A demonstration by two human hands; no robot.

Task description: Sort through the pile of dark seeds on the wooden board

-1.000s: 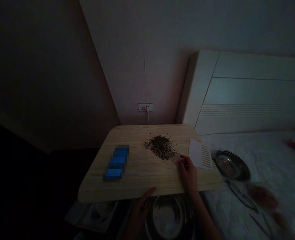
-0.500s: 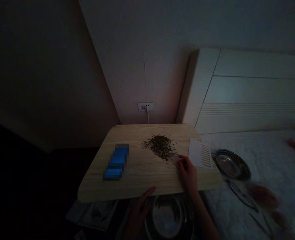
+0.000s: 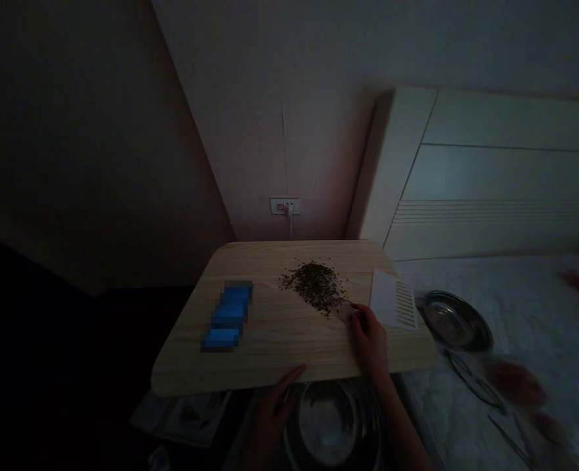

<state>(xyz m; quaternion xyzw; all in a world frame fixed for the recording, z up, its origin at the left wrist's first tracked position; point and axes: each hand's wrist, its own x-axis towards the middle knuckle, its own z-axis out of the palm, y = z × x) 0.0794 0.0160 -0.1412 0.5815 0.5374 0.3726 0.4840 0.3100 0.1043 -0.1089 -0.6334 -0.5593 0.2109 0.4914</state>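
A loose pile of small dark grains or seeds (image 3: 313, 284) lies on the wooden table (image 3: 269, 353), with stray bits scattered round it. My right hand (image 3: 369, 340) is closed in a pinch on a small see-through piece (image 3: 343, 309), thin and clear, whose exact kind I cannot make out. The far end of that piece touches the near right side of the pile. At the table's front edge rests my left hand (image 3: 280, 396), fingers stretched out and holding nothing visible. Below the edge, between my forearms, sits a shiny metal basin (image 3: 368, 425).
A white slotted panel (image 3: 385, 297) lies at the table's right side; a blurred-out blue screen (image 3: 228, 317) lies left. On the bed (image 3: 529, 301) are a metal bowl (image 3: 485, 337), dark-framed glasses (image 3: 470, 383) and a blurry reddish item (image 3: 517, 383). A wall socket (image 3: 285, 207) holds a plug.
The view has shifted very slightly. My right hand stays by the pile with the clear piece, and my left hand stays at the table's edge; the pile looks nearly the same.
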